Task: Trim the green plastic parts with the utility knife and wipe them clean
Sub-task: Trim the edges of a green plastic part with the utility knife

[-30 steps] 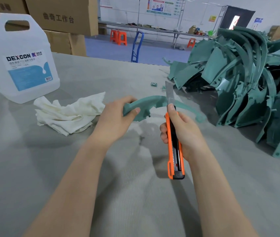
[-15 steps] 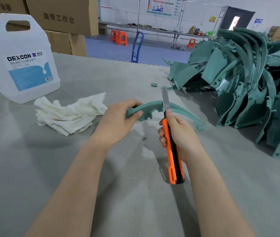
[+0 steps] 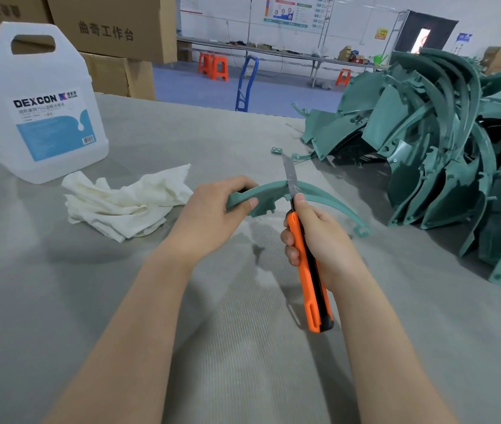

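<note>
My left hand (image 3: pixel 209 215) grips the left end of a curved green plastic part (image 3: pixel 328 198), which arches to the right and touches the table with its far tip. My right hand (image 3: pixel 319 243) holds an orange and black utility knife (image 3: pixel 311 276) upright, thumb near the blade's base. The extended blade (image 3: pixel 289 175) lies against the top edge of the arch, near its middle. A crumpled white cloth (image 3: pixel 123 200) lies on the table left of my left hand.
A large heap of green plastic parts (image 3: pixel 444 166) fills the right side of the grey table (image 3: pixel 59 301). A white DEXCON jug (image 3: pixel 38 111) stands at the far left, cardboard boxes (image 3: pixel 111 29) behind it. A small green offcut (image 3: pixel 276 150) lies beyond the blade.
The knife has slid left along the part's top edge and tilted slightly, while my left hand lowered the part a little.
</note>
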Motion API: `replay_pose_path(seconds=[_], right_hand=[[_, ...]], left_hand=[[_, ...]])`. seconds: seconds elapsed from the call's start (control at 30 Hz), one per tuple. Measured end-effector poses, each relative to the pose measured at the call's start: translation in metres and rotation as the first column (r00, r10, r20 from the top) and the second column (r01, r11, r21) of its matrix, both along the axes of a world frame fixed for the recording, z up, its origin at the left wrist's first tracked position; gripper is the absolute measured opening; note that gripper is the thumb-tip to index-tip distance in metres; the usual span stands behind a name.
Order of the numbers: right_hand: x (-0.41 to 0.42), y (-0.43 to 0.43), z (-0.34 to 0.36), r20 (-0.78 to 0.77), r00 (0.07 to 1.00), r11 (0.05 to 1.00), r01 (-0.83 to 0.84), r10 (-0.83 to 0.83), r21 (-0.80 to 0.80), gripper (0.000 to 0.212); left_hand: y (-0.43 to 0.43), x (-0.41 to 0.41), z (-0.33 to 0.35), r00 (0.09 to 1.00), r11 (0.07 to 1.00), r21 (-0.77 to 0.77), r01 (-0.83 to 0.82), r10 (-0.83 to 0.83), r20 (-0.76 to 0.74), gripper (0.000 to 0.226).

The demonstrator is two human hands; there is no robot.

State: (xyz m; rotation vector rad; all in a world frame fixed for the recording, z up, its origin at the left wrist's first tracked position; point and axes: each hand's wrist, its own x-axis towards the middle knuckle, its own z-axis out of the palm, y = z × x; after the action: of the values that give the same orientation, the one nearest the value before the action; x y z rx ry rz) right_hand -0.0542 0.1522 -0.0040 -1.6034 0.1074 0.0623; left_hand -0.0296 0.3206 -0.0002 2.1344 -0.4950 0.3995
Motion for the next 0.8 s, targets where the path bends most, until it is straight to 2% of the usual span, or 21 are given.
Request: replay_pose_path(seconds=[0.8], right_hand=[[-0.0013, 0.0010, 0.0016, -0.052, 0.995, 0.992, -0.086, 0.090, 0.088, 0.043]], left_hand=[[0.0034, -0.0032, 0.0046, 0.999, 0.999, 0.016, 0.035, -0.035, 0.012, 0.011]])
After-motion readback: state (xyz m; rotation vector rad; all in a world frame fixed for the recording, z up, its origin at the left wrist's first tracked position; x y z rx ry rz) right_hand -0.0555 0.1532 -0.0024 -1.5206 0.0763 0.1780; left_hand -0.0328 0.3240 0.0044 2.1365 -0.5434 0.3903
